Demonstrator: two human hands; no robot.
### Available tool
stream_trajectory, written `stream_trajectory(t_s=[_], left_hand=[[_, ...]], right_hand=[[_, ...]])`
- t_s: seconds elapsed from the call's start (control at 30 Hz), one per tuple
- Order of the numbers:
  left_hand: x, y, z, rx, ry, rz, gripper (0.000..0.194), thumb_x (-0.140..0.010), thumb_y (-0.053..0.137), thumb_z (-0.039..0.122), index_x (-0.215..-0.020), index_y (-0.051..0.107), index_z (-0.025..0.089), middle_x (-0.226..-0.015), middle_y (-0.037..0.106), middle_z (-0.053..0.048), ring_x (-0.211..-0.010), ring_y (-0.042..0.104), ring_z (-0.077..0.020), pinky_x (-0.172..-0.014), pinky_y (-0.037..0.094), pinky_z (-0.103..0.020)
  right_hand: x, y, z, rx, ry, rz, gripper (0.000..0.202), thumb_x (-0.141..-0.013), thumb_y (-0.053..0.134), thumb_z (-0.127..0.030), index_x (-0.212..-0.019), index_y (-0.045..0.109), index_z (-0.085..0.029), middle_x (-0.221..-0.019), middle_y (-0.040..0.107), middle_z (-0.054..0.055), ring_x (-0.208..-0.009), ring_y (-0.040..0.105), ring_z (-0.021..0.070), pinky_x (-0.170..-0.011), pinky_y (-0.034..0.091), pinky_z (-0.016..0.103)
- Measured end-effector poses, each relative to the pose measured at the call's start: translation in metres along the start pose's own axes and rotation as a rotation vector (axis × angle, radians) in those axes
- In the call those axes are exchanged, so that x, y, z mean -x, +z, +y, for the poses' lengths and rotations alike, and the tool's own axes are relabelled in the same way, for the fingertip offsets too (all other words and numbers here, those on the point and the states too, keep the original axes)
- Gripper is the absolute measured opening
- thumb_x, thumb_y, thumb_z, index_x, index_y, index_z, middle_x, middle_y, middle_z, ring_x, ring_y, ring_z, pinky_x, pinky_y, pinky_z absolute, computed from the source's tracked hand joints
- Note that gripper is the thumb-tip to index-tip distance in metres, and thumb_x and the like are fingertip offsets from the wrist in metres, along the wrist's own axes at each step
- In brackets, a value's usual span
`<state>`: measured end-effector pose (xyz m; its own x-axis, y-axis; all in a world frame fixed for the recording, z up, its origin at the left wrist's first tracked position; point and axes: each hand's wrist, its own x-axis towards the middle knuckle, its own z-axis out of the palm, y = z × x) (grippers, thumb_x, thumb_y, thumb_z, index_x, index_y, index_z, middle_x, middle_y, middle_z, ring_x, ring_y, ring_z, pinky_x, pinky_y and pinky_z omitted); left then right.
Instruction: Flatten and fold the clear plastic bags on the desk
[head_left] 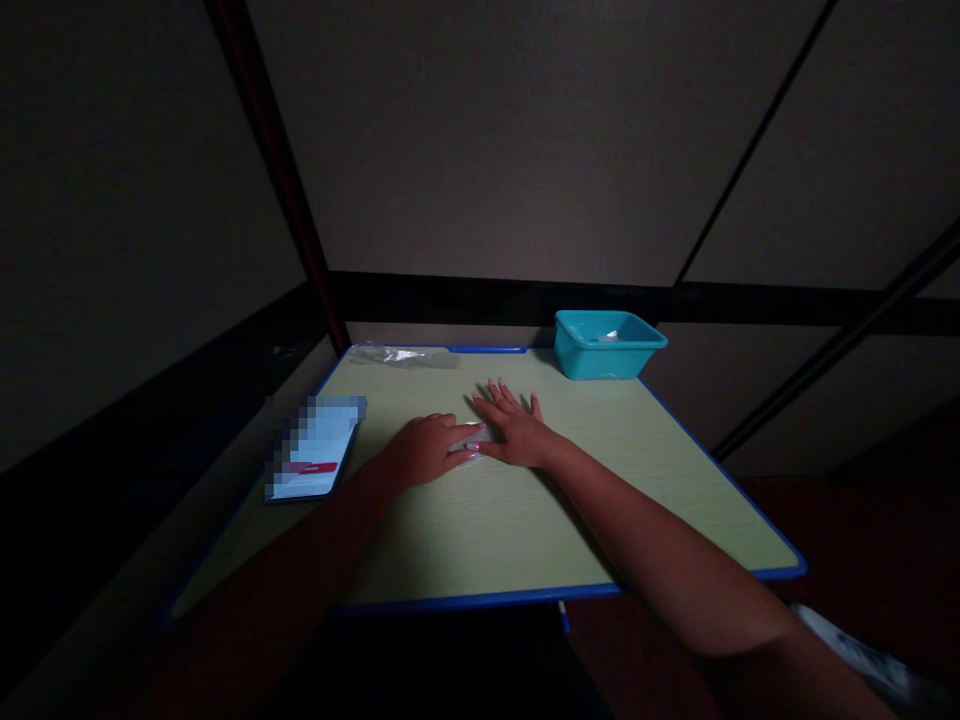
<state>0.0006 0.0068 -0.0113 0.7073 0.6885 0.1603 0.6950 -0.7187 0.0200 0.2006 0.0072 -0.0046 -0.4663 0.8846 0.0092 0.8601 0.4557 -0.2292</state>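
A teal basin (609,362) stands right of the frame's centre, a crumpled clear bag (405,357) left of it, a lit touchscreen device (319,455) mid-left. At centre, the right hand (514,432), fingers spread, partly covers a clear plastic piece (486,435); the left hand (431,450) touches it, grip unclear. The blue-edged woodgrain table (480,540) adjoins dim panelled walls (480,150).

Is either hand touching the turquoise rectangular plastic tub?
No, the tub stands near the far right corner of the pale, blue-edged table, apart from the left hand and the right hand.
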Motion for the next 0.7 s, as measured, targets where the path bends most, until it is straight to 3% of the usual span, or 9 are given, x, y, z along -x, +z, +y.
stream_trajectory(t_s=[0.23,0.33,0.47,0.6,0.7], left_hand=[[0.0,-0.004,0.004,0.061,-0.034,-0.017,0.048,-0.087,0.05,0.041,-0.13,0.047,0.021,-0.103,0.06,-0.01,-0.091,0.056,-0.0237,-0.078,0.041,-0.032],[0.001,-0.004,0.004,0.167,-0.075,0.034,0.049,-0.083,0.055,0.04,-0.125,0.046,0.018,-0.107,0.061,-0.01,-0.094,0.057,-0.0236,-0.079,0.04,-0.031],[0.0,-0.002,0.0,0.295,-0.139,0.067,0.029,-0.086,0.048,0.042,-0.102,0.052,0.018,-0.083,0.061,-0.003,-0.074,0.056,-0.0179,-0.064,0.039,-0.026],[-0.002,-0.005,-0.002,0.348,-0.084,0.137,0.03,-0.091,0.038,0.041,-0.08,0.053,0.018,-0.073,0.057,-0.002,-0.069,0.051,-0.0156,-0.063,0.038,-0.026],[-0.001,-0.01,0.0,0.355,-0.057,0.113,0.036,-0.092,0.036,0.041,-0.078,0.059,0.017,-0.074,0.061,-0.004,-0.07,0.054,-0.0159,-0.066,0.038,-0.026]], right_hand=[[0.002,-0.008,0.011,-0.024,0.105,-0.108,0.092,-0.076,0.051,-0.066,-0.146,0.008,-0.026,-0.151,-0.011,0.014,-0.137,-0.01,0.032,-0.096,0.001,0.07],[0.007,-0.012,0.01,-0.014,0.038,-0.069,0.081,-0.083,0.048,-0.056,-0.146,0.009,-0.026,-0.152,-0.007,0.012,-0.138,-0.006,0.0296,-0.1,0.001,0.067],[0.016,-0.015,-0.003,-0.054,-0.06,-0.074,0.068,-0.09,0.04,-0.043,-0.146,0.005,-0.027,-0.152,0.001,0.01,-0.139,0.004,0.0263,-0.102,0.004,0.063],[0.022,-0.013,-0.016,-0.071,-0.186,-0.181,0.066,-0.09,0.042,-0.043,-0.146,0.011,-0.027,-0.152,0.008,0.011,-0.139,0.009,0.0247,-0.104,0.004,0.062],[0.022,-0.01,-0.018,-0.071,-0.218,-0.246,0.064,-0.089,0.043,-0.047,-0.145,0.021,-0.025,-0.151,0.011,0.011,-0.139,0.009,0.0238,-0.105,0.002,0.06]])
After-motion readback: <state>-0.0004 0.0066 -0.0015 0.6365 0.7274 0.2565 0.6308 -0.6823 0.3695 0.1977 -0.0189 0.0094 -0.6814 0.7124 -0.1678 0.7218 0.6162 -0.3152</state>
